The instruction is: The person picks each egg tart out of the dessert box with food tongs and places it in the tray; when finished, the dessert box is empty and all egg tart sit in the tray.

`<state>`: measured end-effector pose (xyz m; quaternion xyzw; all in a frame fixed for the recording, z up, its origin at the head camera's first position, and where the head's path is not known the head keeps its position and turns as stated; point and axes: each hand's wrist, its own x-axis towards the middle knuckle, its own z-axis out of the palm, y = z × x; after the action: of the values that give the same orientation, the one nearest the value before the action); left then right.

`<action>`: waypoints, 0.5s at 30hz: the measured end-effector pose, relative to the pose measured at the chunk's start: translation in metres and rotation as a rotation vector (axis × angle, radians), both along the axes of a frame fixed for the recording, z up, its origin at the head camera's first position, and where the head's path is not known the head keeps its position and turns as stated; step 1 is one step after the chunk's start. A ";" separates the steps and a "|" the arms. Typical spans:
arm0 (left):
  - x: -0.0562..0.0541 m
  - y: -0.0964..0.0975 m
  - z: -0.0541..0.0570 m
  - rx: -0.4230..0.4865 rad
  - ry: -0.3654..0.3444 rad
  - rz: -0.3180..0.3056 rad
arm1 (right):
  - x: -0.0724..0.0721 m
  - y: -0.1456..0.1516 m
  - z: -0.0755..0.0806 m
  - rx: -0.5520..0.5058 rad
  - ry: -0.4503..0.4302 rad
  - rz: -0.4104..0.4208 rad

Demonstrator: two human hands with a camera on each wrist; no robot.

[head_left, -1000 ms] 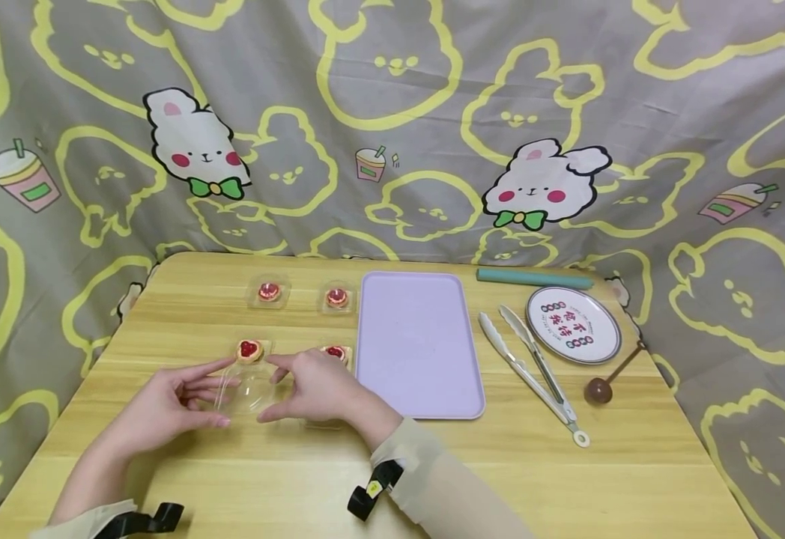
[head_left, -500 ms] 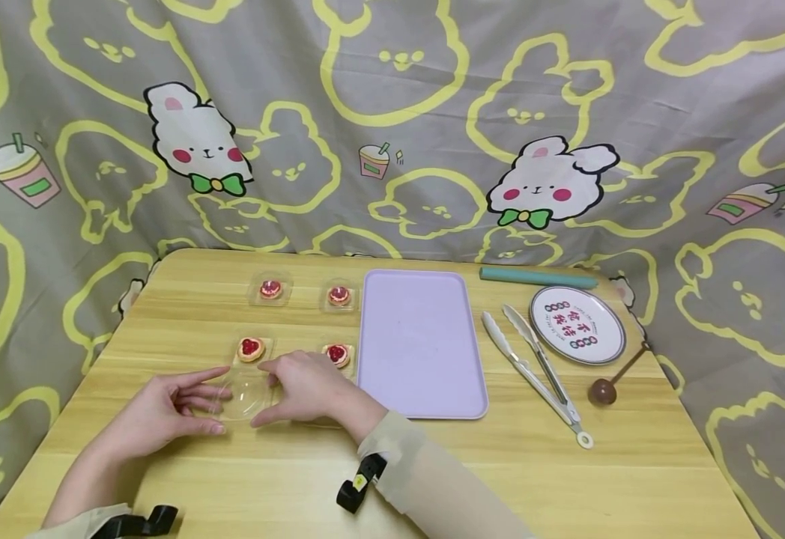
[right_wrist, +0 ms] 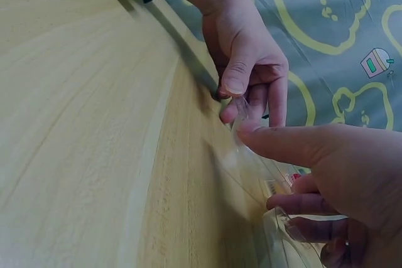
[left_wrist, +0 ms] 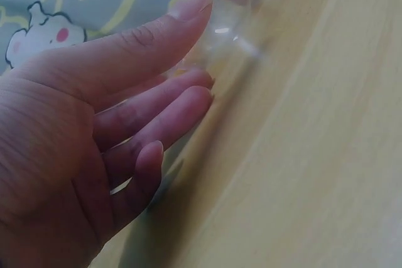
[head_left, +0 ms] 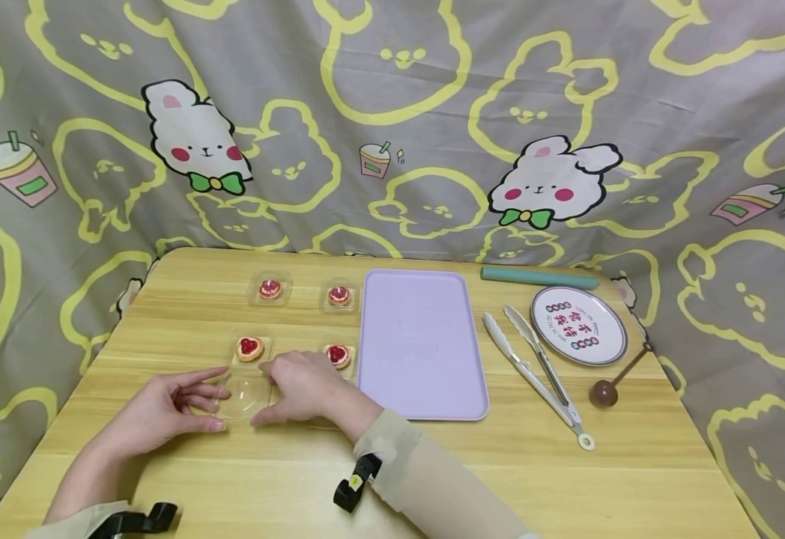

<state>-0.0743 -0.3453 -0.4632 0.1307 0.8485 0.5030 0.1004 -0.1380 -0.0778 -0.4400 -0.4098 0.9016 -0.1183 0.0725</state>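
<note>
A small tart with a heart-shaped red top sits in the base of an opened clear plastic box. The box's domed lid lies folded toward me, between my hands. My right hand holds the lid's right side between thumb and fingers. At the left side, my left hand touches the lid with loosely extended fingers; its thumb overlaps the lid's edge in the left wrist view. A second tart sits in another opened box just beyond my right hand, which partly hides it.
Two closed boxes with tarts stand farther back. A lilac tray lies right of them. Beyond it are metal tongs, a white plate, a brown ball on a stick and a green rod. A patterned curtain borders the table.
The lid has come down from a tilted position toward the tabletop, both hands moving with it. In the last half second the hands have barely moved.
</note>
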 end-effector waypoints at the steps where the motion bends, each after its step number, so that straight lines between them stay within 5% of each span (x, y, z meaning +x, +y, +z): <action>1: 0.000 0.000 0.000 -0.008 -0.003 0.005 | 0.000 0.001 0.000 0.003 -0.003 0.000; 15: 0.003 -0.005 0.015 -0.162 0.068 0.049 | -0.006 0.029 0.016 -0.092 -0.081 -0.027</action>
<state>-0.0714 -0.3504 -0.4485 0.1183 0.8922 0.4303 0.0693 -0.1440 -0.0483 -0.4240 -0.3955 0.8968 -0.1773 0.0886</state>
